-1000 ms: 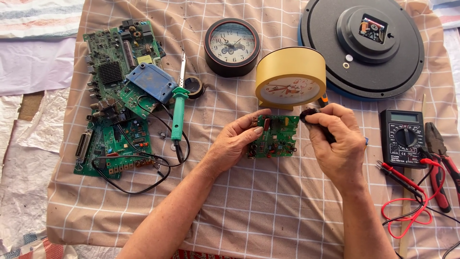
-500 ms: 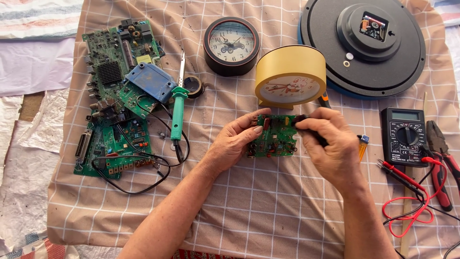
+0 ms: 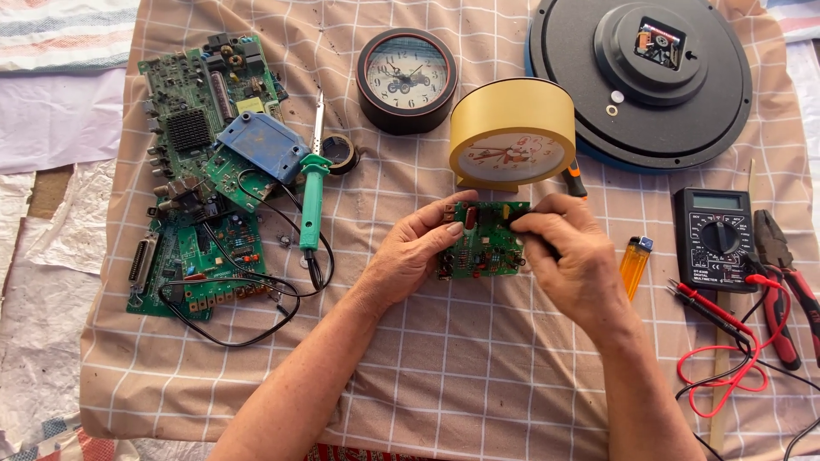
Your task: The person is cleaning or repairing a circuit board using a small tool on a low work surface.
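- Two hands meet over a small green circuit board (image 3: 483, 243), which sits near the middle of the checked cloth (image 3: 444, 376), just in front of the yellow round clock (image 3: 511, 135).
- The left hand (image 3: 418, 256) is curled around the board's left edge, thumb on the top corner and fingers tucked beneath, gripping it firmly.
- The right hand (image 3: 572, 260) is pinched closed at the board's upper right corner; it seems to hold a slim dark tool, mostly hidden, so I cannot tell what kind.
- The board looks light and stiff, yet fragile: its upright parts and solder joints would likely bend or crack under pressure.
- Judged from this, the bare edges and corners are the safest places to hold, as the left hand does, keeping off the component side.
- An orange lighter (image 3: 635, 265) lies just right of the right hand, with a black multimeter (image 3: 714, 239) and red pliers (image 3: 790, 290) further out.
- A green-handled soldering iron (image 3: 313, 192) and larger green boards (image 3: 201, 179) lie well to the left.
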